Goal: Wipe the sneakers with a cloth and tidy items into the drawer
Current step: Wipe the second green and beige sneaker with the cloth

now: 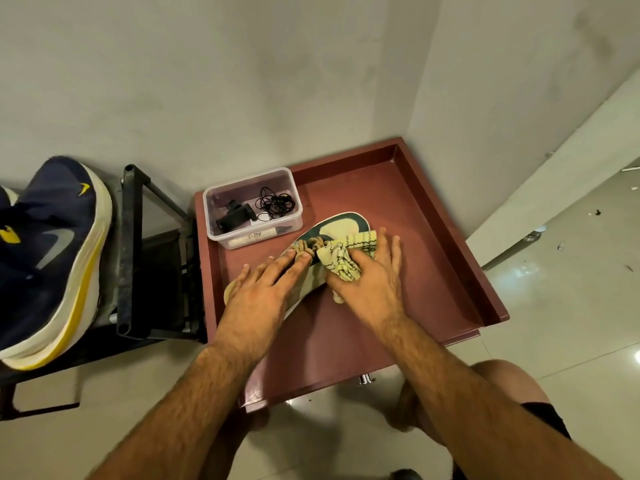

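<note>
A reddish-brown drawer [433,216] is seen pulled open from above. Inside it, a flat green and cream sandal [341,225] is pressed down by the left hand [263,289], fingers straight. A striped cream cloth [341,259] is held against the sandal under the right hand [369,282]. A clear plastic box [252,207] with black cables is set in the drawer's far left corner. A navy sneaker [52,258] is propped on a black metal rack [130,251] at left.

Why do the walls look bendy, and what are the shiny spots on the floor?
Head view: the wide-angle lens curves straight lines near the edges, like the wall corner; the shiny spots are lamp glare on the glossy floor tiles; the navy sneaker at the left edge looks stretched; the hands cast only soft shadows in the drawer.
</note>
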